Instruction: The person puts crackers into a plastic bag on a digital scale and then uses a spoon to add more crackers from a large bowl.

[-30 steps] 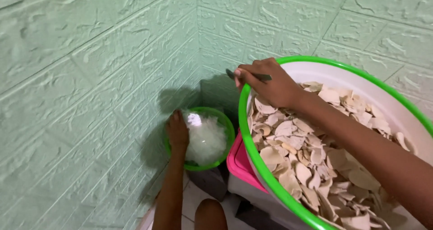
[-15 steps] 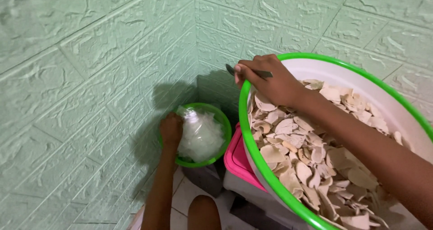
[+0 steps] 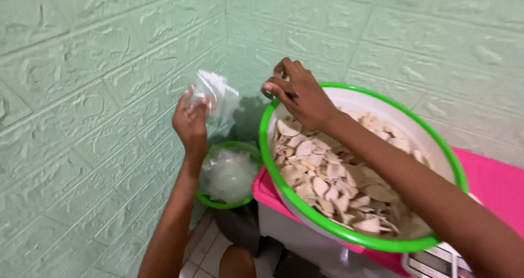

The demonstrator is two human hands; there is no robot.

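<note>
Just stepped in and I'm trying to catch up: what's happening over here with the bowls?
A person's left hand holds up a thin clear plastic bag above a small green-rimmed bowl full of more clear bags. The right hand is at the far rim of a big white basin with a green rim, pinching a small dark tool that is hard to identify. The basin is heaped with pale thin chips and sits on a pink surface.

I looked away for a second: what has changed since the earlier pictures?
The left hand has risen from the small green bowl, lifting one clear plastic bag out of the heap and keeping it in its grip. The right hand stays at the rim of the big white basin of pale chips, still pinching a thin dark thing.
</note>
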